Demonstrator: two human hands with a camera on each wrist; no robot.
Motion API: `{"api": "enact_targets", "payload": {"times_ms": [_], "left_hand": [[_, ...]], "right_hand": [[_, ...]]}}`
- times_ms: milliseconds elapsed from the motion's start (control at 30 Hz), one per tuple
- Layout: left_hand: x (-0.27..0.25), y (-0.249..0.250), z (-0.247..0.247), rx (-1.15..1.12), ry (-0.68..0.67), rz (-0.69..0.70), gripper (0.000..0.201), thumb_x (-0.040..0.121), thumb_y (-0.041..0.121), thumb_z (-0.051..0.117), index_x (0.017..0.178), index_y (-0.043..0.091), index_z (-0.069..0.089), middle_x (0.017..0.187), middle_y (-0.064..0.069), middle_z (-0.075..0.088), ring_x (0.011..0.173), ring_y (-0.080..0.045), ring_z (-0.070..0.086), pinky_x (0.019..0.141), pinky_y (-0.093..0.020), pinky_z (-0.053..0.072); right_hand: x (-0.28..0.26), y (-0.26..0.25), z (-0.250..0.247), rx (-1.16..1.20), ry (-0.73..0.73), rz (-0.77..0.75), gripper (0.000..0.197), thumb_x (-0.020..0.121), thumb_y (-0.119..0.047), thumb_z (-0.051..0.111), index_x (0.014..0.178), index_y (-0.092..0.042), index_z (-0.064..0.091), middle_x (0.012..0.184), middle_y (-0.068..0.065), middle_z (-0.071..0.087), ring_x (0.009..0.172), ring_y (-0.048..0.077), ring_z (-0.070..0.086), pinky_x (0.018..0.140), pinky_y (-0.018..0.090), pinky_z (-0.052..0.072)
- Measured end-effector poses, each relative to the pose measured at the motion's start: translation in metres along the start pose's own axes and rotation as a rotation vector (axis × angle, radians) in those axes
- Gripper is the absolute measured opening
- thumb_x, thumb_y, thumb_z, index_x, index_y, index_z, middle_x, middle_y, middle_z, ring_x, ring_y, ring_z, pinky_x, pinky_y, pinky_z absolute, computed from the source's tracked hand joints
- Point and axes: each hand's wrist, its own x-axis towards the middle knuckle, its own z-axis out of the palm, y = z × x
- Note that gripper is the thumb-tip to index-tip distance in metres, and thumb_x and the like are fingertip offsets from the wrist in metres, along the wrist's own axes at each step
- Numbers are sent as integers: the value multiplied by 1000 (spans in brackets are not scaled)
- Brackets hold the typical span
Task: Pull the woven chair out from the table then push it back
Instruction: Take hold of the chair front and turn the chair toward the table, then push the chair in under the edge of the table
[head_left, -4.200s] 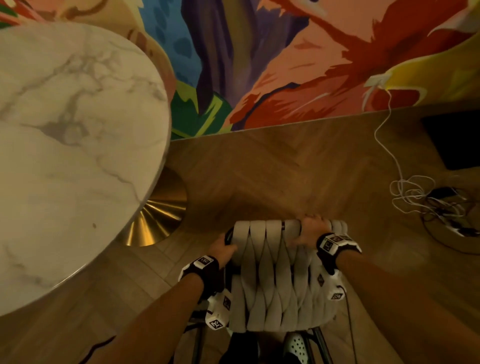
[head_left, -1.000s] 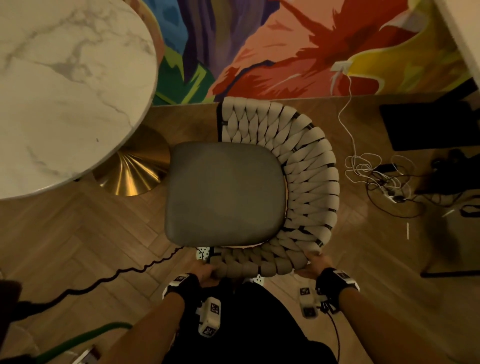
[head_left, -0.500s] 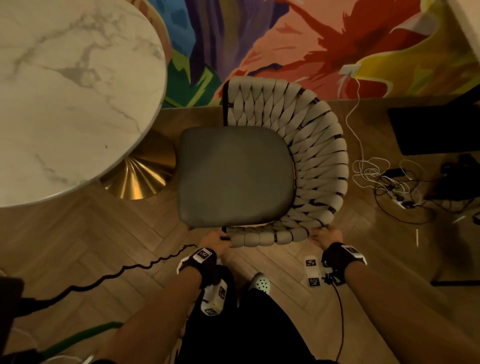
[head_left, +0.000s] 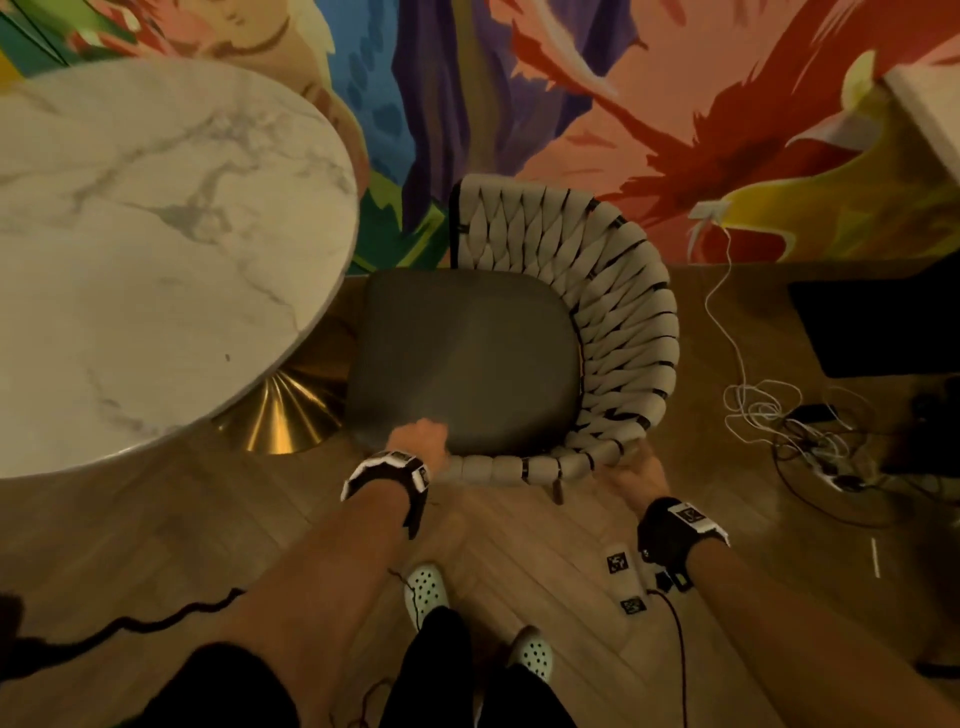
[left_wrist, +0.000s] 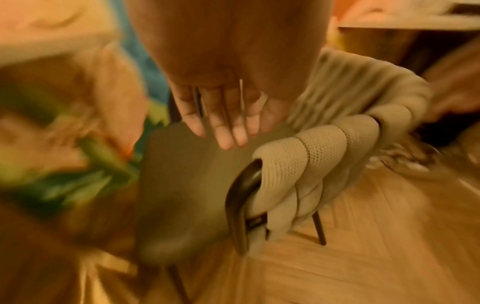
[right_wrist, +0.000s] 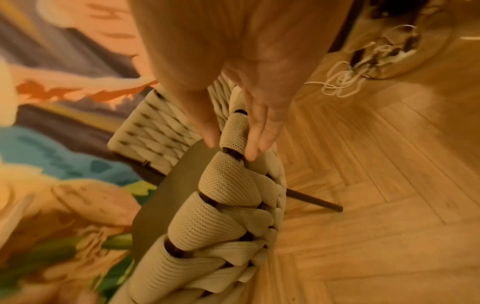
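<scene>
The woven chair (head_left: 623, 322) has a beige braided back and a grey seat (head_left: 467, 358). It stands beside the round marble table (head_left: 156, 249), with its seat edge just at the tabletop's rim. My left hand (head_left: 421, 441) hovers over the near corner of the seat. Its fingers (left_wrist: 223, 131) are straight and hold nothing, and the end of the woven rim (left_wrist: 311, 156) lies to their right. My right hand (head_left: 636, 470) is at the near right bend of the back. In the right wrist view it (right_wrist: 231, 144) straddles the braided rim (right_wrist: 228, 185), thumb inside and straight fingers (right_wrist: 259, 139) outside.
The table's brass base (head_left: 283, 415) sits left of the chair. A mural wall runs behind. A tangle of white and black cables (head_left: 769, 410) and a black box (head_left: 883, 327) lie to the right. My feet in white clogs (head_left: 426, 592) stand on herringbone wood floor; a black cord (head_left: 156, 618) trails left.
The chair has slid away from me and closer to the table. My left hand has let go of the rim and now hovers over the seat. My right hand's grip has loosened.
</scene>
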Motion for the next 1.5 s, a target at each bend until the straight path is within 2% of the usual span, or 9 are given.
{"api": "enact_targets", "payload": {"times_ms": [133,300,633,800,933,1100,1233,1333,1500], "left_hand": [[29,11,-33,369,45,379,36,90,21,45,125,11,50,128,-12,57,117,-30,55,95,-43,44],[41,-24,-42,532,-19,535,37,95,29,35,127,14,48,126,-10,58,111,-30,57,92,-43,47],[46,-75,-3,183,82,426,50,92,39,47,140,30,36,133,2,53,111,-19,59,92,-34,49],[49,-82,10,2,76,305,55,89,36,54,140,31,34,133,-1,55,113,-20,59,97,-38,51],[49,-82,15,-48,107,287,55,89,42,53,140,31,35,133,0,55,111,-20,60,92,-36,53],[56,-90,26,-34,134,283,54,89,52,46,137,32,35,129,4,56,108,-14,59,89,-31,52],[62,-98,32,-134,89,268,69,77,73,31,130,30,44,122,8,58,104,-9,58,89,-32,53],[61,-99,34,-257,64,249,72,76,73,35,129,26,49,122,5,59,107,-10,57,93,-32,51],[51,-104,18,-383,-18,208,75,75,75,36,132,29,51,129,2,61,114,-13,57,100,-39,50]], "right_hand": [[14,-19,8,-314,-135,-145,67,85,-15,68,143,-20,36,133,8,58,118,27,57,100,41,49],[36,-35,13,-602,-190,-209,73,90,-14,63,152,-22,28,129,13,63,113,28,63,90,31,51],[54,-30,24,-645,-34,-404,59,95,-11,59,149,-13,37,147,21,47,133,33,49,110,33,37],[60,-34,22,-835,34,-460,53,94,-25,59,145,-19,45,142,19,51,129,38,48,108,46,39],[57,-42,22,-1125,144,-584,52,85,-37,66,133,-20,56,117,14,51,109,35,48,86,44,43],[62,-30,16,-1007,8,-742,57,75,-38,71,129,-23,60,134,11,49,123,33,41,98,53,44],[80,-29,-11,-276,186,-295,64,83,-45,67,141,-27,46,157,6,30,141,31,31,112,52,29],[97,-22,-25,-134,147,49,90,79,-64,64,152,-30,24,159,5,32,141,29,38,115,52,32],[115,-51,-40,-8,38,124,72,87,-40,67,146,-10,41,131,18,63,98,26,68,91,42,54]]}}
